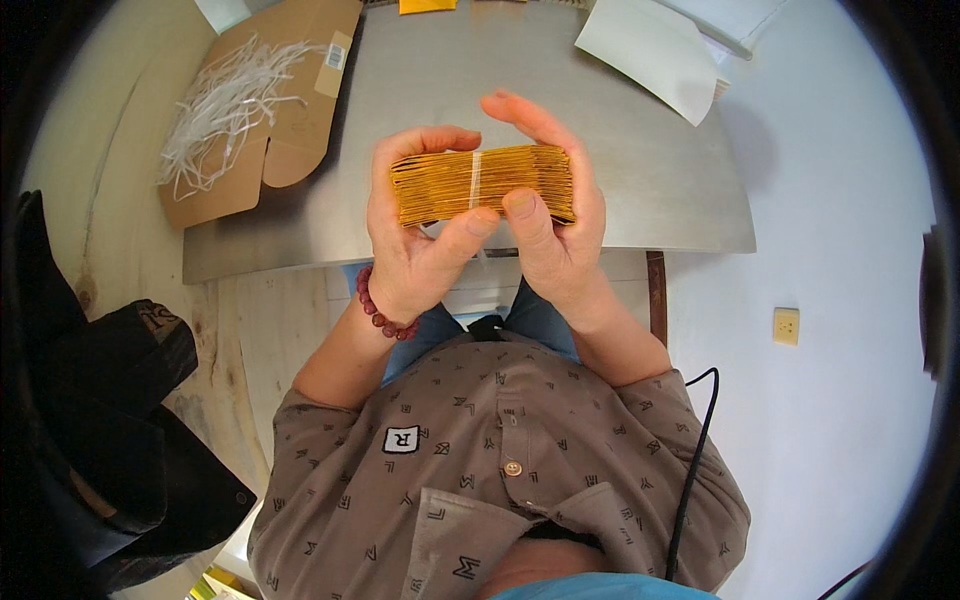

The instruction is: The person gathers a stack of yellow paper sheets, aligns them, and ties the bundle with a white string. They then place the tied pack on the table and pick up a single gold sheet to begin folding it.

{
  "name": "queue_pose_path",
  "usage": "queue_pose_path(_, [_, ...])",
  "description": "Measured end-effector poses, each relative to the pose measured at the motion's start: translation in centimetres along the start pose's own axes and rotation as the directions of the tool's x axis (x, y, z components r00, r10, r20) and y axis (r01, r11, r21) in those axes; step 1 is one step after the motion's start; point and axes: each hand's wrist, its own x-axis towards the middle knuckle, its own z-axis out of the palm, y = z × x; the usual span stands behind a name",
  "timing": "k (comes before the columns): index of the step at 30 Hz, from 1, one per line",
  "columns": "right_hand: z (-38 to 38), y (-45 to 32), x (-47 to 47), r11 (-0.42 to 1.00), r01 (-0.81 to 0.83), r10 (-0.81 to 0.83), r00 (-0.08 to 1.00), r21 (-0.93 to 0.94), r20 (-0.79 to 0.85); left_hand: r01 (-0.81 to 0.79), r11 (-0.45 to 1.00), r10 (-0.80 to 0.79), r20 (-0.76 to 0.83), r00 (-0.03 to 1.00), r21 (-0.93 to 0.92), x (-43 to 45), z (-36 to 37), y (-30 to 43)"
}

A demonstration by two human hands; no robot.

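Note:
Between my two hands sits a thick bundle of folded yellow paper pieces (439, 187), its layered edges facing up at me. A narrow translucent white band (475, 180) wraps around the bundle near its middle. My left hand (412, 217) grips the left end, with the thumb along the near side and the fingers around the far side. The right end rests in my right hand (559, 217), whose thumb presses the near face. The right index finger is lifted away from the bundle. A red bead bracelet (379, 319) circles my left wrist.
Below the hands is a metal-topped table (450, 82). On its left lies a cardboard piece (300, 142) with a heap of translucent white strips (232, 105). White sheets (652, 52) lie at the far right, and a yellow item (426, 6) at the far edge. Dark clothing (112, 420) hangs at left.

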Motion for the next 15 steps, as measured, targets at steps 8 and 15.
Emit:
queue_pose_path(8, [-0.7, 0.7, 0.2, 0.979, -0.056, 0.072, 0.994, 0.196, -0.079, -0.105, 0.973, 0.079, 0.128, 0.989, 0.205, -0.5, 0.6, -0.2])
queue_pose_path(15, [-1.0, 2.1, 1.0, 0.985, 0.166, -0.168, 0.985, -0.05, -0.03, -0.087, 0.996, 0.088, -0.084, 0.993, 0.011, -0.3, 1.0, -0.7])
